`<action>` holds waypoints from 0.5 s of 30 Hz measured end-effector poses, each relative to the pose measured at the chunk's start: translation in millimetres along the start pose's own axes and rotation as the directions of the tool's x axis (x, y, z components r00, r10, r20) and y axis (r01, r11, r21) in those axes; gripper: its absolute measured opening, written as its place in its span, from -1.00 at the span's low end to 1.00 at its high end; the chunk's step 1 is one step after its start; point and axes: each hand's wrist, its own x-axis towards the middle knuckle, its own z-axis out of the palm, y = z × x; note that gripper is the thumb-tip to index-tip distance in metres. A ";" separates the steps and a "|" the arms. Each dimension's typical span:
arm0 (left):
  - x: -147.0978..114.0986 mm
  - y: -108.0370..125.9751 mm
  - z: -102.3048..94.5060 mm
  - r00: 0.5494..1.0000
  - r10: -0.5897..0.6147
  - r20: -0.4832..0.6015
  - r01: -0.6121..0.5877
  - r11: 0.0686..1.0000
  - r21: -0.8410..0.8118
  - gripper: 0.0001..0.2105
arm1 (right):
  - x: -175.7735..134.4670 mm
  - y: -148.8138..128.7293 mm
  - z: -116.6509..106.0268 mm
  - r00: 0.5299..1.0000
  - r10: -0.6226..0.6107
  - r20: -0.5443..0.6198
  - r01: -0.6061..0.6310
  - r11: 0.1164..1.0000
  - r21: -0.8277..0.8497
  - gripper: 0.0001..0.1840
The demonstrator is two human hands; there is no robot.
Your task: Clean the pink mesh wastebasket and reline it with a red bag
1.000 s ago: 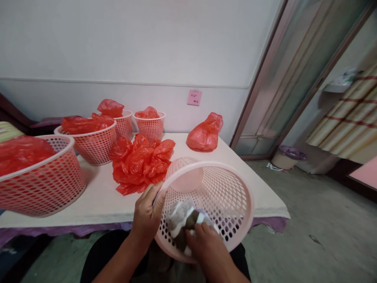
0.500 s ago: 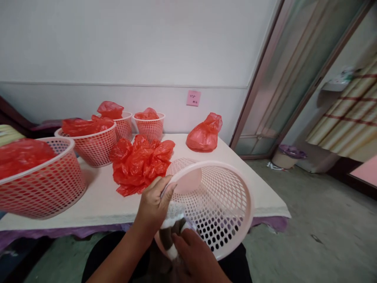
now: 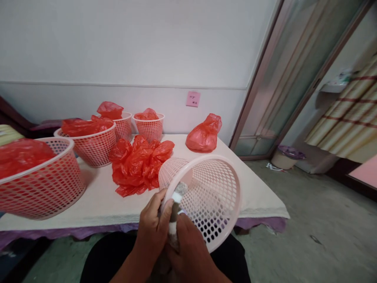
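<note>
The right hand point(image 3: 190, 241), its fingers curled closed, had hold of the lower end of a grey, white and olive fabric bundle point(image 3: 174, 212), possibly socks. It had drawn the bundle leftward along the tilted pink mesh basket point(image 3: 218, 184), into reach of the left hand point(image 3: 152, 222), which was clamped on the rim. Beyond lay crumpled red plastic bags point(image 3: 140, 165).

Soft, dim light, right hand point(image 3: 189, 243) shaded, red plastic point(image 3: 140, 165) glinting, edges stretched

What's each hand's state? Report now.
Left hand: closed, holding a round pale-pink plastic mesh basket.
Right hand: closed, holding striped grey, white and brown fabric.
</note>
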 end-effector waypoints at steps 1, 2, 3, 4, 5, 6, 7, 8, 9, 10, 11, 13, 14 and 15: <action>-1.7 -2.2 -1.3 1.000 0.010 -0.018 -0.010 1.000 0.010 -0.73 | 4.1 -2.4 -2.5 1.000 -0.015 0.019 0.014 0.998 0.061 -0.65; -1.6 -4.2 -3.5 0.999 0.025 -0.039 -0.024 0.999 0.026 -0.73 | 6.9 -2.7 -3.7 0.998 -0.036 0.061 0.030 0.994 0.101 -0.65; 0.4 -5.9 -6.3 0.997 0.042 -0.060 -0.039 0.998 0.043 -0.73 | 8.4 -0.9 -3.5 0.991 -0.056 0.119 0.043 0.994 0.105 -0.67; 3.7 -7.1 -9.8 0.996 0.058 -0.073 -0.053 0.997 0.059 -0.73 | 8.5 2.9 -2.3 0.981 -0.069 0.184 0.058 0.996 0.062 -0.69; 7.9 -7.9 -13.5 0.994 0.074 -0.079 -0.069 0.995 0.072 -0.73 | 7.5 8.6 -0.6 0.965 -0.069 0.252 0.078 0.997 -0.026 -0.72; 12.4 -8.1 -17.1 0.992 0.093 -0.080 -0.086 0.993 0.086 -0.73 | 6.0 15.7 1.0 0.945 -0.056 0.321 0.106 0.984 -0.141 -0.75; 16.6 -8.1 -20.2 0.990 0.118 -0.078 -0.110 0.989 0.101 -0.73 | 4.6 24.0 1.8 0.925 -0.025 0.379 0.134 0.955 -0.263 -0.77; 20.1 -7.7 -22.5 0.986 0.151 -0.071 -0.142 0.983 0.118 -0.73 | 3.7 33.0 1.1 0.907 0.018 0.421 0.156 0.914 -0.375 -0.79; 22.6 -7.1 -23.9 0.981 0.186 -0.062 -0.177 0.975 0.133 -0.73 | 4.0 42.4 -1.5 0.894 0.068 0.442 0.165 0.868 -0.468 -0.80; 24.1 -6.3 -24.4 0.975 0.218 -0.049 -0.210 0.967 0.145 -0.73 | 5.8 51.8 -6.0 0.889 0.120 0.443 0.158 0.826 -0.541 -0.81; 24.5 -5.3 -23.9 0.969 0.243 -0.038 -0.235 0.960 0.154 -0.74 | 9.3 61.0 -11.9 0.889 0.166 0.427 0.138 0.791 -0.596 -0.82; 22.9 -2.7 -21.0 0.965 0.262 -0.020 -0.256 0.954 0.158 -0.74 | 20.9 77.3 -25.3 0.905 0.223 0.363 0.082 0.746 -0.661 -0.79; 21.5 -1.2 -19.1 0.966 0.258 -0.009 -0.254 0.955 0.152 -0.73 | 28.3 84.1 -30.9 0.914 0.238 0.327 0.052 0.734 -0.678 -0.77; 19.9 0.5 -17.1 0.968 0.249 0.000 -0.247 0.959 0.142 -0.73 | 36.1 90.0 -34.6 0.923 0.249 0.294 0.023 0.726 -0.687 -0.75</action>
